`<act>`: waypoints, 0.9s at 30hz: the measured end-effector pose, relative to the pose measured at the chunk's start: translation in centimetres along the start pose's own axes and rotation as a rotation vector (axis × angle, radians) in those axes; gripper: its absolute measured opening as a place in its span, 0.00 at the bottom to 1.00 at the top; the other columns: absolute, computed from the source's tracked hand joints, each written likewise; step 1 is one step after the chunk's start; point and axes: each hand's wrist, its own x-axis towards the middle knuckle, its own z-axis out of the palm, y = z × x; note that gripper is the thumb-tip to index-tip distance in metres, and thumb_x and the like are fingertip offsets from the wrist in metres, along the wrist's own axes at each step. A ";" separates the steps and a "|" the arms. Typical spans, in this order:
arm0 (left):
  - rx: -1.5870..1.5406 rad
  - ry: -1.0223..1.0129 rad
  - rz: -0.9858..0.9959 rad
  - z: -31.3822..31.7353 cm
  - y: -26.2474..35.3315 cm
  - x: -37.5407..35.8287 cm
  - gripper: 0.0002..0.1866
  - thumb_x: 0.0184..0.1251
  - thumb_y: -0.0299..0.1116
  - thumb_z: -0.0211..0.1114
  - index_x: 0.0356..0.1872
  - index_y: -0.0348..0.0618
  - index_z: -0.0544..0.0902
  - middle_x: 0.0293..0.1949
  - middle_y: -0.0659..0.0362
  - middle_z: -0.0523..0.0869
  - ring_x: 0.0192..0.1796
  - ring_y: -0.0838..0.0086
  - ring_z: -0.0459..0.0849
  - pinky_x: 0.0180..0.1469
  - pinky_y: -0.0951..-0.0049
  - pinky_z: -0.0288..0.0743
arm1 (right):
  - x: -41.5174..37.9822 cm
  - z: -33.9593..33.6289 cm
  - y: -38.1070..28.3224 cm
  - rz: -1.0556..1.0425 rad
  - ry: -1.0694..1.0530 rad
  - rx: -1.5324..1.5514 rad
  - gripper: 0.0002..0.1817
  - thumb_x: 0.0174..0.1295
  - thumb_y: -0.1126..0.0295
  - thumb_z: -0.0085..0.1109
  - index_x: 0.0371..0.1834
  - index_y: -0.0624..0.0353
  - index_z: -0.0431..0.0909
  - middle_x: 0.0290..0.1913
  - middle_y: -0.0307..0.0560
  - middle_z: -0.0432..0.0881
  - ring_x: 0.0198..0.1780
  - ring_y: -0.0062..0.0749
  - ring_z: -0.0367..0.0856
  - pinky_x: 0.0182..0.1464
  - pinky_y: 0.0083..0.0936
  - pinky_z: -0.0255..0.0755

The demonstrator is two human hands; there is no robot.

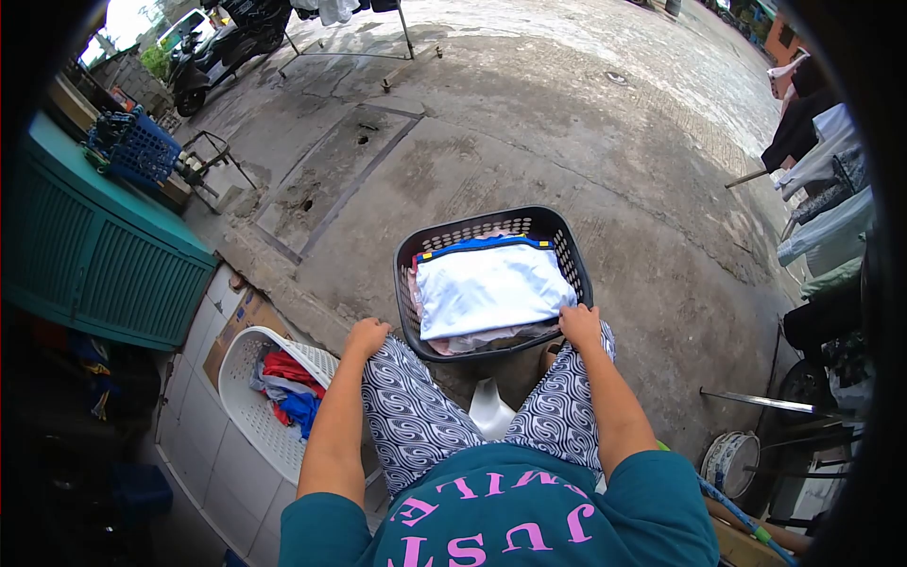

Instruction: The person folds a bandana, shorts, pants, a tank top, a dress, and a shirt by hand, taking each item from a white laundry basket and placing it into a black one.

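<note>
A dark plastic laundry basket (412, 326) stands on the concrete in front of my knees. On top of the laundry in it lies a flat, folded white garment (496, 288) with a blue, yellow-marked edge. My right hand (579, 324) rests at the basket's near right corner, its fingers on the garment's corner. Beside the basket's near left corner, my left hand (367, 336) lies on my left knee with nothing visible in it; its fingers are loosely bent. Patterned trousers (411, 402) cover my legs.
On the left, a tilted white laundry basket (236, 383) holds red, blue and grey clothes (295, 389). A green louvred cabinet (123, 265) stands beyond it. Hanging clothes (827, 227) line the right side, above a white bucket (729, 460). A motorbike (227, 57) is parked behind.
</note>
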 end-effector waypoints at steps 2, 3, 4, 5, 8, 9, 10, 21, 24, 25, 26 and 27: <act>-0.020 0.035 -0.023 -0.1 0.2 -0.2 0.21 0.53 0.46 0.52 0.40 0.42 0.81 0.46 0.46 0.79 0.50 0.53 0.76 0.52 0.58 0.68 | 0.0 0.1 0.0 0.000 0.007 0.004 0.08 0.53 0.65 0.50 0.30 0.52 0.79 0.29 0.45 0.81 0.39 0.37 0.77 0.44 0.42 0.62; -0.020 0.035 -0.024 -0.2 0.3 -0.3 0.21 0.53 0.46 0.52 0.40 0.42 0.81 0.46 0.46 0.79 0.50 0.53 0.76 0.52 0.58 0.68 | 0.0 0.1 0.1 0.000 0.007 0.002 0.08 0.53 0.65 0.50 0.30 0.52 0.79 0.29 0.44 0.81 0.39 0.37 0.77 0.44 0.42 0.62; -0.018 0.044 -0.025 -0.2 0.4 -0.4 0.21 0.53 0.46 0.52 0.40 0.42 0.81 0.46 0.46 0.79 0.50 0.53 0.76 0.52 0.58 0.68 | 0.1 0.2 0.1 0.000 0.008 0.000 0.08 0.54 0.65 0.50 0.30 0.52 0.79 0.29 0.44 0.81 0.39 0.37 0.78 0.44 0.42 0.62; -0.016 0.053 -0.026 -0.3 0.5 -0.5 0.20 0.53 0.45 0.52 0.40 0.42 0.81 0.46 0.47 0.80 0.50 0.53 0.76 0.52 0.58 0.68 | 0.0 0.1 0.0 0.000 0.008 0.000 0.08 0.54 0.65 0.50 0.30 0.52 0.79 0.29 0.44 0.81 0.39 0.37 0.78 0.44 0.42 0.62; -0.033 0.078 -0.045 -0.5 0.8 -0.8 0.20 0.53 0.45 0.51 0.39 0.42 0.81 0.45 0.47 0.80 0.49 0.53 0.77 0.51 0.58 0.69 | 0.0 -0.1 0.0 -0.002 0.014 -0.009 0.08 0.54 0.65 0.50 0.30 0.52 0.79 0.29 0.44 0.81 0.38 0.36 0.78 0.44 0.43 0.62; -0.032 0.078 -0.045 -0.6 0.9 -0.9 0.20 0.53 0.45 0.51 0.39 0.42 0.81 0.45 0.47 0.80 0.49 0.53 0.77 0.51 0.58 0.69 | 0.0 -0.1 0.0 0.003 0.010 -0.010 0.08 0.54 0.65 0.50 0.30 0.52 0.79 0.29 0.44 0.81 0.38 0.36 0.78 0.44 0.42 0.62; -0.035 0.087 -0.051 -0.7 1.0 -1.0 0.20 0.53 0.44 0.51 0.39 0.42 0.81 0.45 0.47 0.80 0.49 0.53 0.77 0.51 0.58 0.69 | 0.0 -0.1 -0.1 0.007 0.006 -0.011 0.08 0.54 0.65 0.50 0.30 0.52 0.79 0.29 0.44 0.81 0.38 0.36 0.78 0.44 0.42 0.62; -0.034 -0.072 -0.026 0.2 -0.6 0.3 0.28 0.54 0.55 0.50 0.42 0.40 0.81 0.48 0.45 0.79 0.53 0.54 0.75 0.56 0.60 0.65 | 0.1 -0.3 -0.1 -0.005 -0.002 -0.003 0.09 0.54 0.64 0.49 0.31 0.51 0.80 0.30 0.44 0.81 0.39 0.35 0.78 0.44 0.42 0.62; -0.020 -0.147 -0.116 0.5 -0.6 0.7 0.32 0.53 0.58 0.48 0.45 0.39 0.80 0.50 0.45 0.77 0.57 0.55 0.73 0.59 0.61 0.62 | 0.1 0.0 -0.1 -0.002 -0.002 0.001 0.09 0.54 0.64 0.49 0.31 0.51 0.80 0.30 0.44 0.81 0.39 0.35 0.78 0.44 0.42 0.62; 0.009 -0.153 -0.131 0.5 -0.6 0.9 0.32 0.54 0.57 0.48 0.46 0.39 0.79 0.52 0.44 0.76 0.57 0.54 0.72 0.59 0.61 0.62 | 0.1 0.1 0.0 0.001 -0.002 0.002 0.09 0.54 0.64 0.49 0.31 0.52 0.80 0.30 0.44 0.81 0.39 0.36 0.78 0.44 0.42 0.62; 0.039 -0.160 -0.146 0.5 -0.5 0.9 0.32 0.54 0.56 0.47 0.47 0.39 0.78 0.53 0.44 0.75 0.58 0.54 0.71 0.59 0.60 0.62 | 0.0 0.0 0.0 0.004 -0.002 0.002 0.09 0.54 0.64 0.49 0.31 0.52 0.80 0.30 0.44 0.81 0.39 0.36 0.78 0.44 0.42 0.62; 0.040 -0.160 -0.145 0.5 -0.4 0.9 0.32 0.54 0.56 0.47 0.47 0.39 0.78 0.53 0.44 0.75 0.58 0.54 0.71 0.59 0.60 0.62 | 0.0 0.0 0.0 0.003 0.001 -0.002 0.09 0.54 0.64 0.49 0.31 0.52 0.80 0.30 0.44 0.81 0.39 0.36 0.78 0.44 0.41 0.62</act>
